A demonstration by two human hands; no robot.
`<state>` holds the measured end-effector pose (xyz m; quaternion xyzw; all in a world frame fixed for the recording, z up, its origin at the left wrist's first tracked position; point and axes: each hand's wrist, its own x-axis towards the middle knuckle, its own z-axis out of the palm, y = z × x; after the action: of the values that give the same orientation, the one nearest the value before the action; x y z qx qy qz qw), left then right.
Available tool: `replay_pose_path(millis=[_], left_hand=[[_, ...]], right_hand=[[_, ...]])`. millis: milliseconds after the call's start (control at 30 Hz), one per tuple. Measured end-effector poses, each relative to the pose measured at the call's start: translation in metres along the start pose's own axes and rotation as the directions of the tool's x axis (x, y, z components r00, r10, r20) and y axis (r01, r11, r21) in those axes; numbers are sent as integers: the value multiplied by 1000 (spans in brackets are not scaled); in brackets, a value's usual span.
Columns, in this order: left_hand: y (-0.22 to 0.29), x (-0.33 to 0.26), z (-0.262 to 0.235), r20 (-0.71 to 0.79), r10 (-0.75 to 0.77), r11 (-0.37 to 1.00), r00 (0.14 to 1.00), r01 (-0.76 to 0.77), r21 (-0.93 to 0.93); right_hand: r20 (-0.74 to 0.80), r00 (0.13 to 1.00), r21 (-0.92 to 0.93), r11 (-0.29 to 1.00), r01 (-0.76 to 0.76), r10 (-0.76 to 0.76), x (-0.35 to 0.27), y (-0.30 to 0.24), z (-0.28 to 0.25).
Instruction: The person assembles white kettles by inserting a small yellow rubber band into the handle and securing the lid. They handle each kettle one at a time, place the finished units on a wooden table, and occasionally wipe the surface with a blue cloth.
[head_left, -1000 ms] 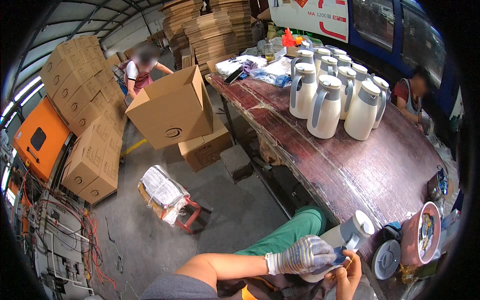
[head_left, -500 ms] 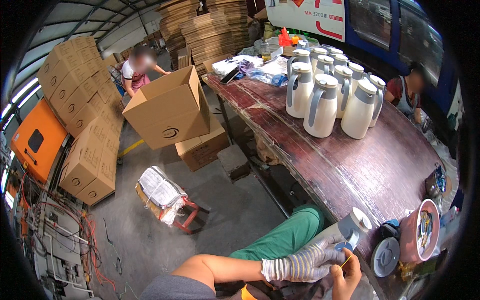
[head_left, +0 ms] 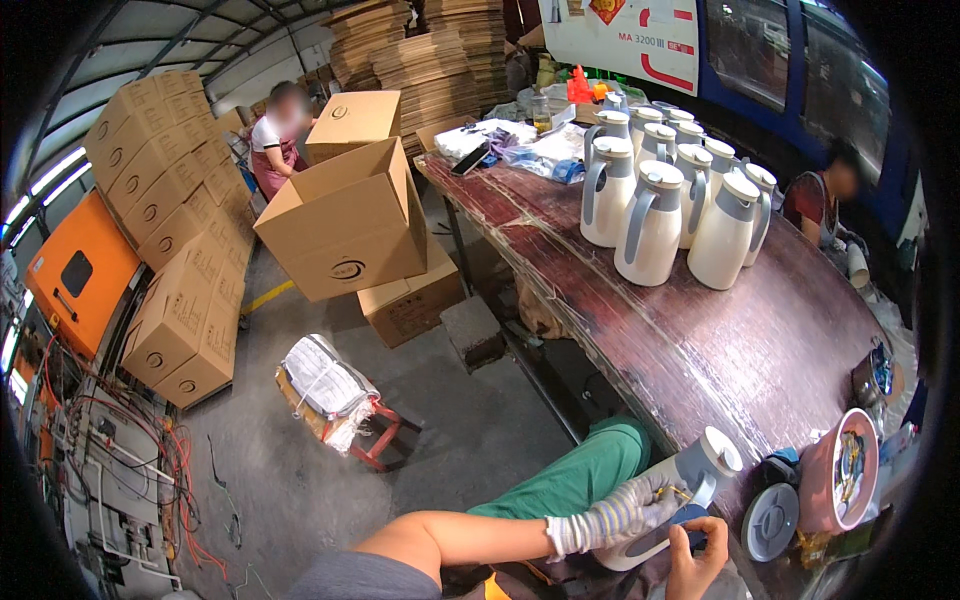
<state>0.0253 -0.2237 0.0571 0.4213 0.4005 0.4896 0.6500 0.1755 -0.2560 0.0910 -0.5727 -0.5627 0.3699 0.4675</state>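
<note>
Gloved left hand (head_left: 620,512) fingers wrapped around white jug (head_left: 672,492), bare right hand (head_left: 694,556) fingers pinching its handle

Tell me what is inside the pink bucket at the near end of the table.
The pink bucket holds a jumble of small mixed parts, dark, yellowish and bluish; what kind they are is too small to tell. Its own wall hides the bottom. It stands beside a grey round lid.

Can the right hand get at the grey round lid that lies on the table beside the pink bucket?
Probably yes. The right hand is on the white jug, and the grey lid lies just beside it with nothing between them.
</note>
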Motion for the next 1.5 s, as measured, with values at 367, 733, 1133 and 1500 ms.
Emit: replay_pose_path(millis=[367, 733, 1133, 1500], left_hand=[[-79, 29, -13, 63, 255, 895, 965, -260, 362], [-8, -2, -3, 129, 145, 989, 981, -147, 9], [26, -12, -16, 130, -63, 997, 989, 57, 46], [70, -46, -17, 42, -174, 982, 984, 171, 79]], right_hand=[[109, 986, 316, 936, -153, 125, 8, 13, 4], [-26, 998, 25, 998, 66, -66, 14, -4, -14], [187, 929, -49, 942, 333, -319, -6, -23, -15], [96, 829, -397, 742, 540, -552, -7, -40, -22]])
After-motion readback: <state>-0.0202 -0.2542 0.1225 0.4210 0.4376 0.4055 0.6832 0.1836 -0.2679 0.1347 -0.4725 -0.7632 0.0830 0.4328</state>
